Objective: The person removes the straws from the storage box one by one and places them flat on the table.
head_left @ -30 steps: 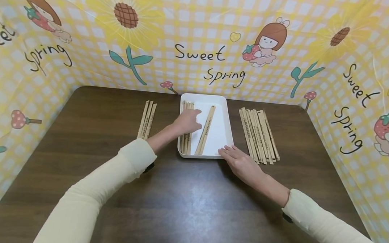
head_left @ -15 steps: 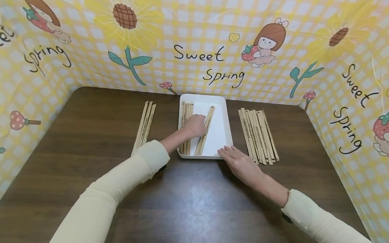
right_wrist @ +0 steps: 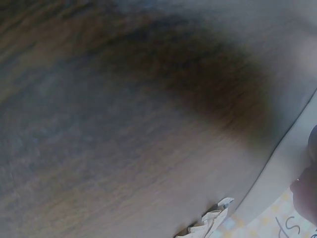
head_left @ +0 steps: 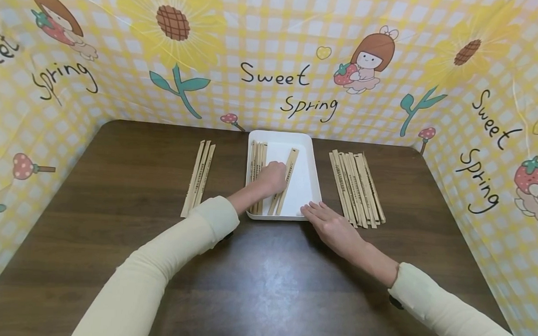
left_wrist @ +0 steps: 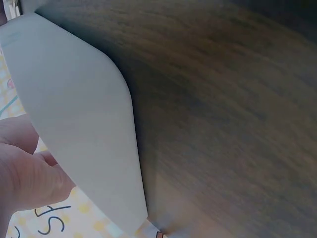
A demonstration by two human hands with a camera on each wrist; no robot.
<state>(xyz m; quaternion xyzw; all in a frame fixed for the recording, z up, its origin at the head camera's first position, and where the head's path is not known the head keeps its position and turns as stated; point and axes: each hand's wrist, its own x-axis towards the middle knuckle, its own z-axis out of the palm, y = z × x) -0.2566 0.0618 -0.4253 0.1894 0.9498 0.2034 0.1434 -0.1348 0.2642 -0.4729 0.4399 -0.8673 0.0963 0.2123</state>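
Observation:
A white tray stands at the far side of the table. Along its left wall lie several flat, paper-wrapped sticks. My left hand is inside the tray with curled fingers, gripping a paper-wrapped stick that slants across the tray's middle. Its fingertips are hidden by the hand. Beside that stick's lower end shows another stick end. My right hand rests its straight fingers on the tray's near right corner. In the left wrist view the tray's wall covers part of the left hand.
Left of the tray lie several paper-wrapped sticks in a loose group. A larger bundle of such sticks lies to its right. Patterned yellow cloth walls in the back and sides of the brown wooden table.
My left hand has moved right inside the tray and curled its fingers at the slanted sticks. Their lower ends now stand apart. My right hand has stayed at the corner.

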